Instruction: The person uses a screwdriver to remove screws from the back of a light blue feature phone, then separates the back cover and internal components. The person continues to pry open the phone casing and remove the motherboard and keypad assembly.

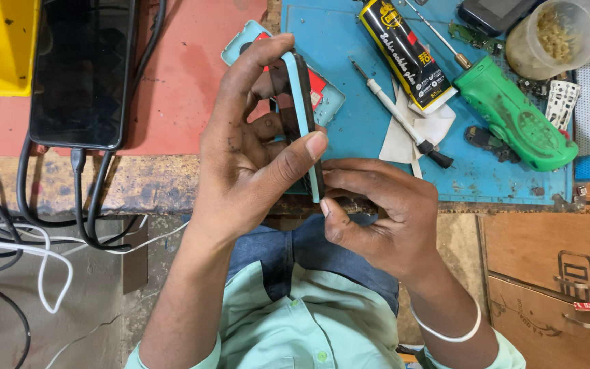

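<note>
My left hand [247,157] grips a phone with a light blue frame [303,109], held on edge above the front of the bench. Its index finger curls over the phone's top and its thumb presses on the blue side. My right hand [377,215] pinches the phone's lower end with thumb and fingers. Behind the phone lies a light blue back cover [329,99] with a red patch, flat on the blue work mat [349,41].
On the mat lie a black-and-yellow glue tube [408,51], a thin screwdriver [401,116] on white paper, a green tool [513,113], a cup of small parts [554,34]. A black phone [80,72] charges at the left, cables below. Cardboard boxes [554,273] stand at right.
</note>
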